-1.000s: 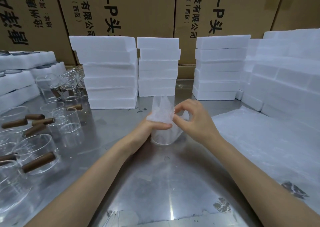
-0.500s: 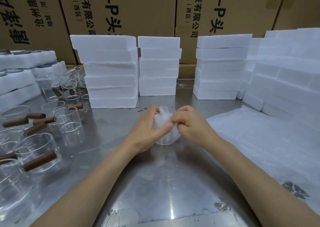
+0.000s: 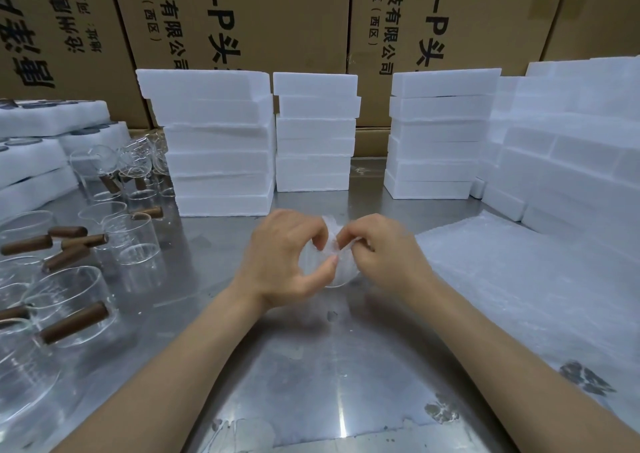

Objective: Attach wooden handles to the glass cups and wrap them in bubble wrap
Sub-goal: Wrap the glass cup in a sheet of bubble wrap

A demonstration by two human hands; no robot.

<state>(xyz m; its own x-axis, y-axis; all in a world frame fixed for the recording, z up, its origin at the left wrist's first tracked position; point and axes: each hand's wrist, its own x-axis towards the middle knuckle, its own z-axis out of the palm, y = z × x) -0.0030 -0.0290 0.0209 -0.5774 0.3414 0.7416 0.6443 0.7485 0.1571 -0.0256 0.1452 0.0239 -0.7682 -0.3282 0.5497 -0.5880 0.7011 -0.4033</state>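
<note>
A glass cup wrapped in bubble wrap [image 3: 334, 270] stands on the steel table [image 3: 311, 366] at the centre. My left hand [image 3: 284, 258] curls round its left side, thumb and fingers on the wrap. My right hand [image 3: 381, 255] pinches the wrap at the cup's top and pushes it down. The cup is mostly hidden by both hands. On the left stand several glass cups with wooden handles [image 3: 72, 321], and loose wooden handles [image 3: 27, 244] lie among them.
A pile of bubble wrap sheets [image 3: 519, 296] lies at the right. Stacks of white foam blocks [image 3: 214, 144] line the back and right side, with foam trays [image 3: 34, 161] at far left. Cardboard cartons [image 3: 242, 19] form the back wall.
The loose wrap that stood up above the cup has been folded down into its top. Both hands have closed in over the cup.
</note>
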